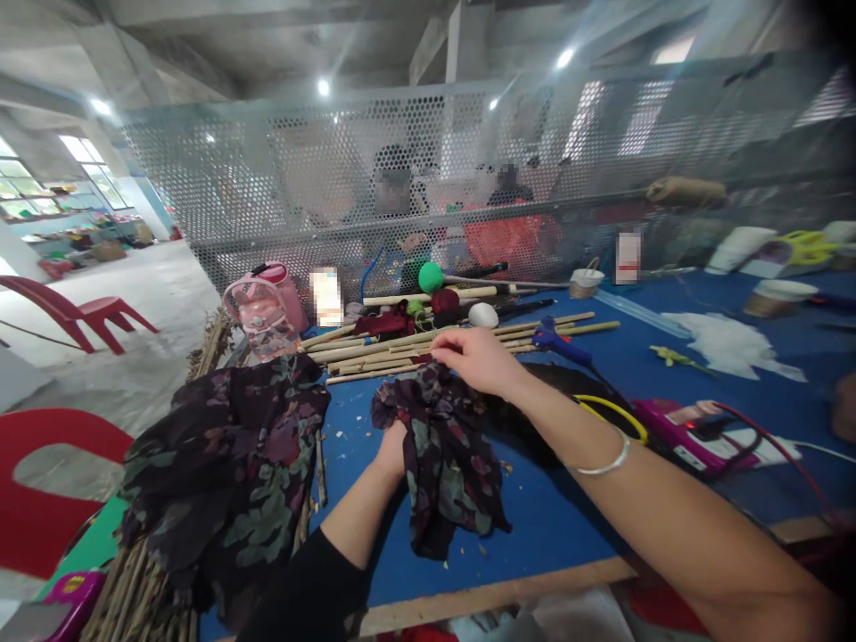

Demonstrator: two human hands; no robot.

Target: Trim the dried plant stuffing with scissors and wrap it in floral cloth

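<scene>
A dark floral cloth (455, 455), patterned in green and purple, is bunched up over the blue tabletop, and its lower end hangs loose. My left hand (394, 446) grips it from below; folds cover most of those fingers. Above the gathered top, my right hand (478, 357) has thumb and fingertips pinched together. A small dark red scrap (421, 359) shows beside that pinch, but whether the fingers hold it I cannot make out. Left of my hands, a larger piece of similar floral fabric (234, 481) lies heaped over the table's side.
Thin wooden sticks (374, 361) lie behind my hands with yarn balls, one green (431, 277). A blue glue gun (562, 346), yellow ring (612, 410) and magenta power strip (695, 432) are at right. A pink bag (260, 308) stands left. A perforated metal screen (321, 178) closes the back.
</scene>
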